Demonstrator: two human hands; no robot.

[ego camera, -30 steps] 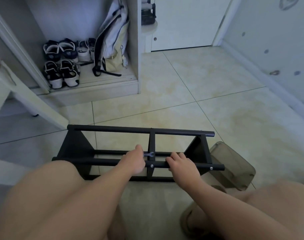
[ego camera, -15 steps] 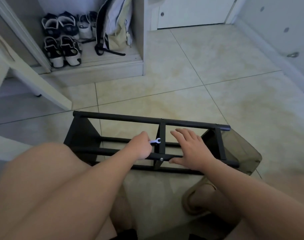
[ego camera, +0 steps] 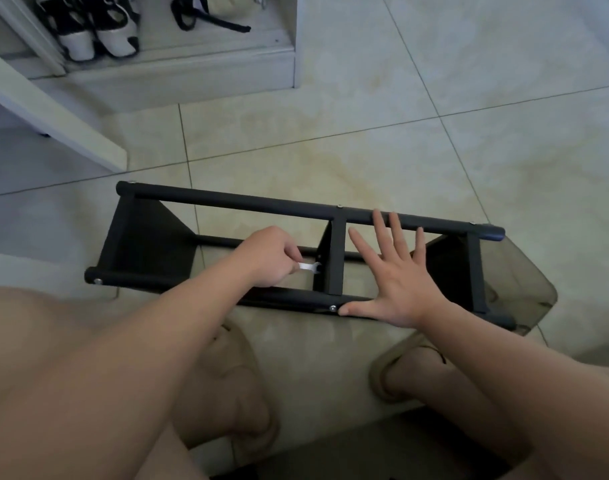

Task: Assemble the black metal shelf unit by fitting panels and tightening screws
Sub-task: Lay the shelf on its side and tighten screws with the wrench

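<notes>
On the floor [ego camera: 434, 150] lies the shelf [ego camera: 147, 244]. Left hand [ego camera: 266, 259] grips a wrench [ego camera: 308, 267] beside the middle panel [ego camera: 335, 258]; right hand [ego camera: 398, 282], fingers [ego camera: 396, 226] spread flat, presses the rails [ego camera: 434, 223]. Stiff, probably light, it may slide: hold a rail.

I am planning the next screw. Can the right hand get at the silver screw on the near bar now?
Probably yes. The right hand rests open across the shelf, with its thumb tip just beside the screw on the near bar. Nothing covers the screw.
</notes>
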